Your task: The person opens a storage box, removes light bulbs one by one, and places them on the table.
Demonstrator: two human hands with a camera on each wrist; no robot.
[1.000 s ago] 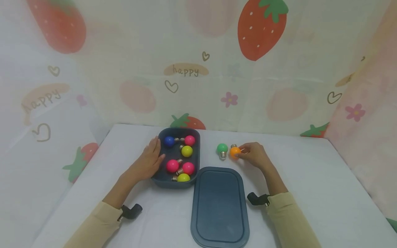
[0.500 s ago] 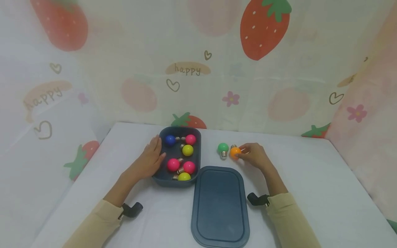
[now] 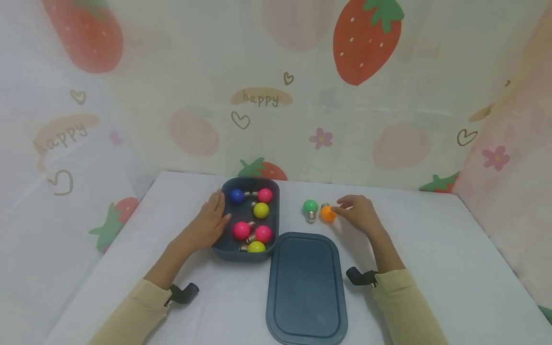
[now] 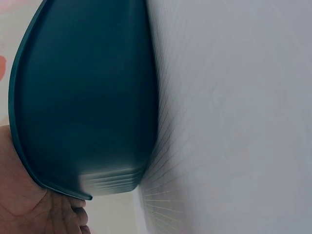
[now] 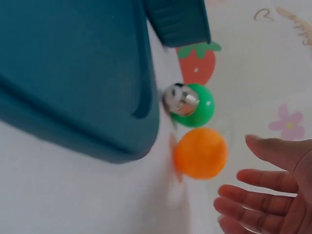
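My left hand (image 3: 208,223) rests along the left rim of a dark blue box (image 3: 276,220), its fingers fairly straight; the left wrist view shows the palm side of that hand (image 4: 29,207) against the box wall (image 4: 87,97). Inside the box lie several small coloured light bulbs: blue, yellow and pink. To the right of the box, a green bulb (image 3: 310,207) and an orange bulb (image 3: 328,214) lie side by side on the table. My right hand (image 3: 358,213) hovers just right of the orange bulb, fingers spread and holding nothing; the right wrist view shows a gap between them.
A dark blue lid (image 3: 307,287) lies flat in front of the two loose bulbs, its upper left corner against the box. A white cloth covers the table (image 3: 431,268). Behind stands a backdrop (image 3: 258,52) printed with strawberries, hearts and flowers.
My right hand has let go of the orange bulb and drawn slightly up and to the right. The orange bulb stays beside the green one. My left hand keeps its place on the box.
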